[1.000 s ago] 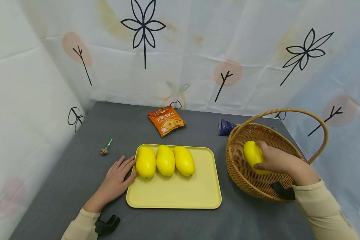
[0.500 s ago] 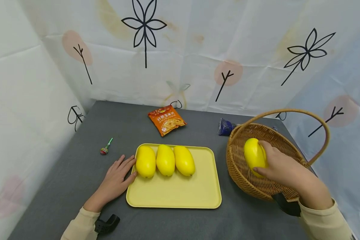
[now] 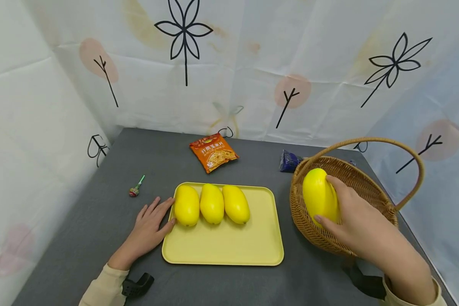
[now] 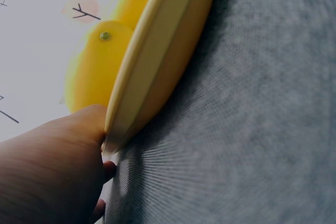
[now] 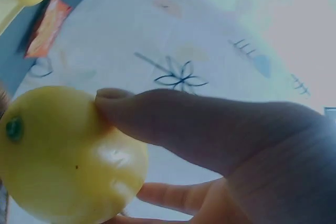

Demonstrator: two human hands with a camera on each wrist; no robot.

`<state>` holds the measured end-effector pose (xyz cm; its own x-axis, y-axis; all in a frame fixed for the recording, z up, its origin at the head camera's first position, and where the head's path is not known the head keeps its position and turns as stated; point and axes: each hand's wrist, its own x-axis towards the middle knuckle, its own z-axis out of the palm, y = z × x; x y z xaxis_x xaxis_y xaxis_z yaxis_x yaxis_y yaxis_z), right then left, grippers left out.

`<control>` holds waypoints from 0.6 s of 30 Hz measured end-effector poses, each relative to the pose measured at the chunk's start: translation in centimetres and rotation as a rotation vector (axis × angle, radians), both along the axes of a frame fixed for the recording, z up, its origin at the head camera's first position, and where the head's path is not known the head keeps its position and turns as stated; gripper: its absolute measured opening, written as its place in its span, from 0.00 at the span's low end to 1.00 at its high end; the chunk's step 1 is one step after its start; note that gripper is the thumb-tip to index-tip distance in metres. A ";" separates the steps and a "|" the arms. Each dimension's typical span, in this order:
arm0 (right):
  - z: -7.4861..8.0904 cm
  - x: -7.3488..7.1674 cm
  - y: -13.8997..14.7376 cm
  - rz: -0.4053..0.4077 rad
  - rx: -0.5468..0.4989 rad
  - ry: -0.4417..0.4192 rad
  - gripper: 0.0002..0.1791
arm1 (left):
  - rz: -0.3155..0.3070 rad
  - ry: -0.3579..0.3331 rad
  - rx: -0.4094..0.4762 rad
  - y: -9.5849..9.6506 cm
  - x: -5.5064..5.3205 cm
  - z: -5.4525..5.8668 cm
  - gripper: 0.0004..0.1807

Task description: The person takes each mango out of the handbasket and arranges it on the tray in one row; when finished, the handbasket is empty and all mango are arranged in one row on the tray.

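Observation:
In the head view my right hand [image 3: 353, 214] grips a smooth yellow mango [image 3: 320, 195] over the wicker basket [image 3: 304, 229]. The right wrist view shows my thumb [image 5: 121, 103] pressed on this mango's side, near its green stem end. My left hand [image 3: 147, 231] lies at the left edge of a yellow tray [image 3: 222, 246], fingers extended and touching the rim. Three more mangoes stand side by side on the tray's upper left part: a left one [image 3: 187, 206], a middle one [image 3: 212, 204] and a right one [image 3: 236, 205].
An orange snack packet [image 3: 214, 152] lies behind the tray. Left of it is a lollipop [image 3: 136, 187] with a green stick. A dark blue packet [image 3: 289, 161] sits beside the basket, whose tall handle [image 3: 418, 170] arches up. Patterned cloth [image 3: 245, 85] hangs behind the grey table.
My right hand has raised the mango from inside the basket toward the camera, and the mango looks larger now. The left hand, tray and the three mangoes have stayed in place.

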<state>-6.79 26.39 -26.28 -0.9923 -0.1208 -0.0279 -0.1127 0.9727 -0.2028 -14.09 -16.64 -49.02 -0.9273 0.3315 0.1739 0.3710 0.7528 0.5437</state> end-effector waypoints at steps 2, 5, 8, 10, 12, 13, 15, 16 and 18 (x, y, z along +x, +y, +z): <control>-0.1 0.5 -0.8 0.028 -0.013 0.040 0.52 | 0.003 0.005 0.001 0.0 0.0 -0.1 0.33; -0.4 1.2 -2.1 0.072 -0.039 0.086 0.50 | 0.009 0.010 0.007 0.1 0.0 -0.2 0.33; -1.0 1.5 -3.3 0.098 -0.068 0.097 0.49 | 0.012 0.004 0.008 0.1 0.0 -0.2 0.33; -1.7 1.5 -4.0 0.096 -0.081 0.089 0.48 | 0.014 -0.004 0.007 0.0 0.0 -0.1 0.33; -2.5 1.4 -4.7 0.081 -0.087 0.073 0.48 | 0.016 -0.014 0.001 0.0 -0.1 -0.1 0.33; -2.9 1.3 -5.0 0.076 -0.089 0.070 0.47 | 0.016 -0.019 -0.001 0.0 -0.1 0.0 0.33; -3.9 1.0 -5.6 0.065 -0.088 0.063 0.47 | 0.015 -0.021 -0.005 0.0 -0.1 0.0 0.33; -4.3 0.9 -5.9 0.059 -0.090 0.056 0.47 | 0.015 -0.016 -0.005 0.0 -0.1 0.0 0.33; -5.1 0.5 -6.4 0.055 -0.101 0.050 0.46 | 0.013 -0.008 -0.006 0.0 -0.1 0.0 0.33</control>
<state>-6.26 19.98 -31.42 -0.9839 -0.1749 0.0363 -0.1779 0.9395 -0.2928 -14.16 -16.64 -48.99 -0.9329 0.3204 0.1646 0.3569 0.7607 0.5422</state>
